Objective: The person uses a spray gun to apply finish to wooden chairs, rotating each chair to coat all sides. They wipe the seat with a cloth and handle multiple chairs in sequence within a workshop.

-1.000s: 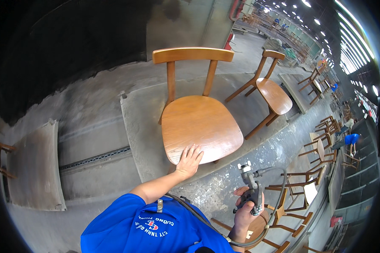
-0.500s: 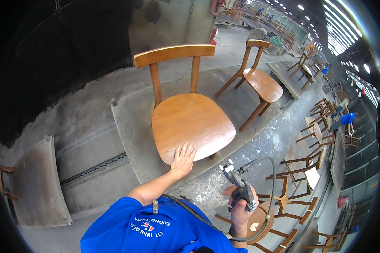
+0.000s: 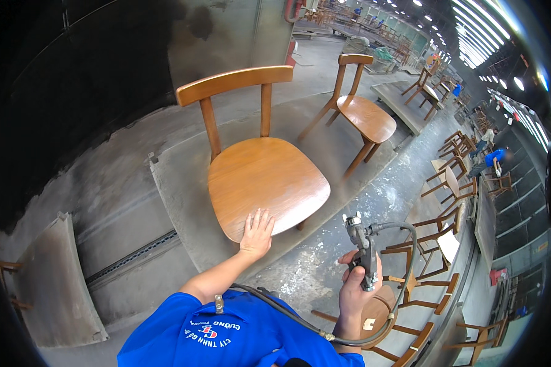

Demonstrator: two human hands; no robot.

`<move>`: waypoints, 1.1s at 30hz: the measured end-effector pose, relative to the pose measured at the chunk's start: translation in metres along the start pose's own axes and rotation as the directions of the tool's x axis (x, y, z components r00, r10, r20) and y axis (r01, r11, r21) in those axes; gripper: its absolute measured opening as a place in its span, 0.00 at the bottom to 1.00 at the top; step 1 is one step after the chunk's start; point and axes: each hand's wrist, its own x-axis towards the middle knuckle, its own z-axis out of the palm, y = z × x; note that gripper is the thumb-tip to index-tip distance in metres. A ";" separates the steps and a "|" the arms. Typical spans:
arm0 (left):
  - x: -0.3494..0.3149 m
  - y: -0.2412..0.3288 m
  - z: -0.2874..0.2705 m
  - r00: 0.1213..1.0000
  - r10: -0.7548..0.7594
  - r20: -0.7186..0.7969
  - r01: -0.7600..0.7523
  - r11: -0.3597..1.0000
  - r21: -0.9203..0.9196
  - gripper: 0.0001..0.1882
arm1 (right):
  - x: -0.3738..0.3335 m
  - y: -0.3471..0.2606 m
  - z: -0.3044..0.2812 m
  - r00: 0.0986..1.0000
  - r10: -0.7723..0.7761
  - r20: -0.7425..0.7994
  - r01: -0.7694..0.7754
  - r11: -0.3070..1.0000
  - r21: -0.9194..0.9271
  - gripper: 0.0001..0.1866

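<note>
Right hand (image 3: pixel 356 292), spray gun (image 3: pixel 362 251) upright

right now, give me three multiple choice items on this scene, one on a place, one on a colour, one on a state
1. Where does the left hand rest?
A. on the nearest chair's seat edge
B. on the floor
C. on the backrest

2. What colour is the sleeve?
A. red
B. blue
C. white

3. What is the right hand doing?
A. hanging empty
B. pressing the seat
C. gripping a spray gun

Answers: 1 A, palm lies flat on the seat's front edge; 2 B, the fabric is bright blue; 3 C, fingers wrap its handle, hose attached.
</note>
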 end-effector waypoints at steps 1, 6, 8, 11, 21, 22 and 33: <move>0.000 -0.001 0.001 1.000 0.003 -0.004 -0.002 1.000 0.005 0.36 | 0.002 0.001 0.001 1.000 -0.026 -0.008 0.026 1.000 0.003 0.35; 0.004 0.001 0.006 1.000 0.011 -0.001 -0.011 0.999 0.036 0.37 | 0.009 0.002 -0.006 0.998 -0.066 0.007 0.066 0.997 0.033 0.32; 0.010 0.005 0.002 0.999 0.023 0.033 -0.024 0.999 0.047 0.38 | 0.012 0.003 -0.013 1.000 -0.018 -0.001 0.018 1.000 0.013 0.33; 0.014 0.003 -0.012 0.992 -0.036 0.124 0.052 0.990 -0.129 0.38 | 0.007 0.000 -0.025 0.990 0.139 -0.012 -0.138 0.989 0.048 0.34; 0.109 -0.063 -0.064 0.986 -0.045 -0.157 0.058 0.995 0.080 0.47 | -0.047 0.007 -0.072 0.840 0.506 -0.195 -0.464 0.857 0.225 0.30; 0.120 -0.075 -0.069 0.979 -0.015 -0.201 0.035 0.995 0.094 0.47 | -0.051 0.013 -0.073 0.818 0.546 -0.181 -0.515 0.835 0.195 0.30; 0.198 -0.130 -0.073 0.804 -0.024 -0.594 0.127 0.983 0.132 0.28 | -0.085 0.072 -0.119 0.444 0.800 -0.403 -0.819 0.545 0.180 0.24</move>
